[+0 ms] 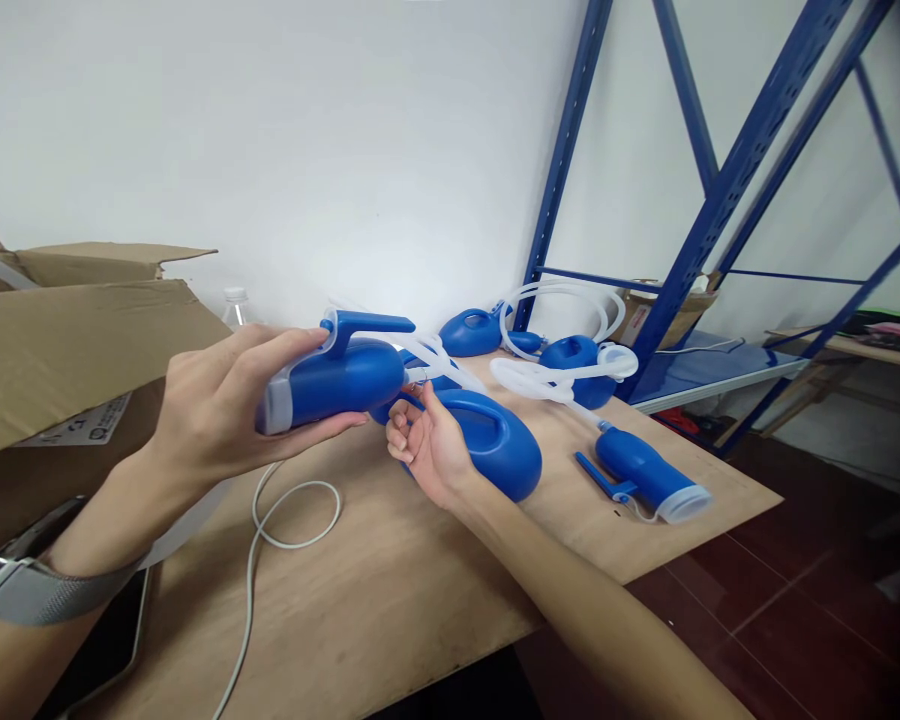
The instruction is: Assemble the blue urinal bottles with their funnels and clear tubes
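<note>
My left hand (225, 390) is wrapped around a blue plastic urinal funnel (345, 385), raised above the table and lying on its side. The funnel has a clear rim on the left and a blue lid with a strap on top. At its narrow right end, a white hose joins it with a small metal hose clamp (418, 381). My right hand (431, 445), palm up, pinches at this clamp with thumb and fingers; the fingertips are partly hidden. Just behind that hand lies a blue urinal bottle (514, 455) with a moulded handle.
Other blue bottles (469, 333) with coiled white hoses (532, 378) lie further back. A second funnel (649, 470) rests at the table's right edge. At left stand a cardboard box (82, 350) and a clear bottle (235, 305). A white cable (251, 560) crosses the table; a blue shelf frame (720, 210) rises behind.
</note>
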Demonstrator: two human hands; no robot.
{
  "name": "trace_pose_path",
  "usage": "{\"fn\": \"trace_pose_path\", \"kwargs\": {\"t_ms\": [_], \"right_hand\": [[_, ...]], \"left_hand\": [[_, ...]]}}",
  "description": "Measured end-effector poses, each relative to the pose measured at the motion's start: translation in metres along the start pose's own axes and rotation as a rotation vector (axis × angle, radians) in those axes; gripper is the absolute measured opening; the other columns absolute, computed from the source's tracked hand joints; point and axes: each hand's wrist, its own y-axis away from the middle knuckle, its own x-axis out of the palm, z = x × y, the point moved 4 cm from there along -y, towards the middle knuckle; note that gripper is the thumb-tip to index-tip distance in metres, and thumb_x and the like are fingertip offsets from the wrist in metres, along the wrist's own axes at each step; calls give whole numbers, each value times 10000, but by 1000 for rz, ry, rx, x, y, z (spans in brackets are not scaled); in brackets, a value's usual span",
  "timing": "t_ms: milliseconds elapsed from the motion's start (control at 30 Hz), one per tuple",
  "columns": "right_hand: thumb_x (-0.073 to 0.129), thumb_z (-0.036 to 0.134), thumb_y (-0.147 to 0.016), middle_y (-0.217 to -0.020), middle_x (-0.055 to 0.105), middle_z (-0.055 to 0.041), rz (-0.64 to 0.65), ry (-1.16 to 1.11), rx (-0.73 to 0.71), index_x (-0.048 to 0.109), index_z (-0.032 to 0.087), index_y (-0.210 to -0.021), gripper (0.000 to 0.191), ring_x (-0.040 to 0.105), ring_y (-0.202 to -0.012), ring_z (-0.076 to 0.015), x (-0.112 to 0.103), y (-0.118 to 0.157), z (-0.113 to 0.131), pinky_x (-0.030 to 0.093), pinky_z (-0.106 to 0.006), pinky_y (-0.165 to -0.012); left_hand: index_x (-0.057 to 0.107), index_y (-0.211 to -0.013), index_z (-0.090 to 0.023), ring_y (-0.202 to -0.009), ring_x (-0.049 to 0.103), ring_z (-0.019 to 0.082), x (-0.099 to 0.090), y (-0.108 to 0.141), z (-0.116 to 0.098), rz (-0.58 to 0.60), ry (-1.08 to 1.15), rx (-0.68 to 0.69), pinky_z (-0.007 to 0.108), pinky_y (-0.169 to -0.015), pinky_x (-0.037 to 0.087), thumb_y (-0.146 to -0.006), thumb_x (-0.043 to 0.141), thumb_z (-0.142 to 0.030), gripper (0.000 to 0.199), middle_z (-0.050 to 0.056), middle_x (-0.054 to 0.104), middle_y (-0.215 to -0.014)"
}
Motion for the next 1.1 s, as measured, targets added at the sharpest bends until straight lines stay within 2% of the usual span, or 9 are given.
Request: {"fn": "trace_pose_path", "kwargs": {"t_ms": [100,233,433,667,1100], "right_hand": [[351,494,-1116,-650,541,34,26,-4,19,553,232,-993,354,437,-467,-101,0,1,-2,259,-184,-429],[455,521,-1080,-645,520,41,23,-5,-2,539,235,-939,330,416,-471,-101,-1,1,-3,257,-189,-433],[602,581,-1009,-613,468,85,26,11,-77,444,252,-872,390,362,-435,-80,-1,0,0,210,-192,-414],[636,672,-954,-562,428,119,-25,124,-150,410,257,-838,487,299,-367,-58,-2,-3,0,170,-194,-377],[625,582,-990,-538,315,121,-79,97,-195,376,244,-751,483,174,-385,-44,-3,-2,4,116,-204,-408]], "left_hand": [[592,-1321,-184,-769,764,159,0,1,2,0,18,-14,238,-572,546,-827,796,-686,734,46,773,-1011],[600,-1305,-224,-777,770,163,1,1,3,16,43,-54,242,-584,563,-821,788,-700,705,25,777,-1007],[598,-1316,-156,-779,766,172,0,1,0,2,22,1,253,-583,540,-860,769,-680,715,66,767,-1001],[586,-1360,-166,-746,746,160,0,0,1,-4,11,19,239,-574,528,-828,800,-683,772,48,755,-969],[585,-1347,-179,-710,747,154,0,-2,-1,-8,7,29,236,-550,540,-838,778,-702,755,41,757,-944]]}}
